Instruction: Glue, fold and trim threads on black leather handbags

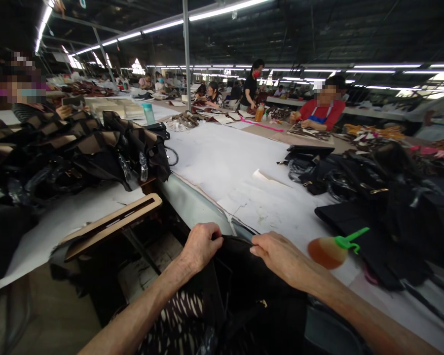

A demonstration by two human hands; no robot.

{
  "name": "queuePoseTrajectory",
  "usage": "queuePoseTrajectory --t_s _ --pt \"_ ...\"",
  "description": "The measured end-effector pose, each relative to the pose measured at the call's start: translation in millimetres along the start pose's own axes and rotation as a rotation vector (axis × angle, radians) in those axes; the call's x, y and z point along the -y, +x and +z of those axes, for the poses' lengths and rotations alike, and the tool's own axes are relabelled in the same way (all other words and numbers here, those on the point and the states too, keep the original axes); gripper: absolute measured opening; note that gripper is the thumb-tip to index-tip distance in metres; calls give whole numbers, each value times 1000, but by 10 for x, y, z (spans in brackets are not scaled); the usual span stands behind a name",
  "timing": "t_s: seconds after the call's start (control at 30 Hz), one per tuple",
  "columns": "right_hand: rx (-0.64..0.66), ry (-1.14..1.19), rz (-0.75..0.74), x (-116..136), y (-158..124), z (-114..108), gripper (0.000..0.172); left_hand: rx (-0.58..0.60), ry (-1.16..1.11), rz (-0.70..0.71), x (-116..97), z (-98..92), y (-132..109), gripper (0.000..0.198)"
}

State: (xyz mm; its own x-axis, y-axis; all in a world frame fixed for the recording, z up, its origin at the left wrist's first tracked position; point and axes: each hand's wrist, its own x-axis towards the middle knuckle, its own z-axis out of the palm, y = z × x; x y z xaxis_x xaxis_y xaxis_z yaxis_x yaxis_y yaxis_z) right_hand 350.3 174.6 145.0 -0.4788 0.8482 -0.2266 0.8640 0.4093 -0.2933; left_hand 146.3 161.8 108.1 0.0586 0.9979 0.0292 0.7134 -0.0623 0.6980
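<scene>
My left hand (pixel 202 245) is closed in a fist on the top edge of a black bag (pixel 244 291) that rests on my lap at the table's near edge. My right hand (pixel 279 257) pinches the same edge a little to the right, fingers pressed together. The bag's lower part is dark and hard to make out. An orange squeeze bottle with a green nozzle (pixel 331 249) lies on the white table (pixel 222 162) just right of my right hand.
A heap of black bags (pixel 385 197) covers the table's right side, and a brown-and-black pile (pixel 77 148) the left. A tan board (pixel 111 224) sits at the left near edge. Other people work along the far tables. A teal bottle (pixel 148 113) stands far left.
</scene>
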Motion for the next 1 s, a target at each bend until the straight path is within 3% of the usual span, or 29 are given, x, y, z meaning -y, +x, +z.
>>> queuePoseTrajectory --t_s 0.43,0.73,1.0 --pt "12 -149 36 70 23 75 11 -2 44 26 37 143 28 11" --pt "-29 -46 71 127 211 126 18 -5 42 37 23 159 17 11" --pt "-46 43 33 69 204 158 27 22 -18 1 -40 100 -12 10"
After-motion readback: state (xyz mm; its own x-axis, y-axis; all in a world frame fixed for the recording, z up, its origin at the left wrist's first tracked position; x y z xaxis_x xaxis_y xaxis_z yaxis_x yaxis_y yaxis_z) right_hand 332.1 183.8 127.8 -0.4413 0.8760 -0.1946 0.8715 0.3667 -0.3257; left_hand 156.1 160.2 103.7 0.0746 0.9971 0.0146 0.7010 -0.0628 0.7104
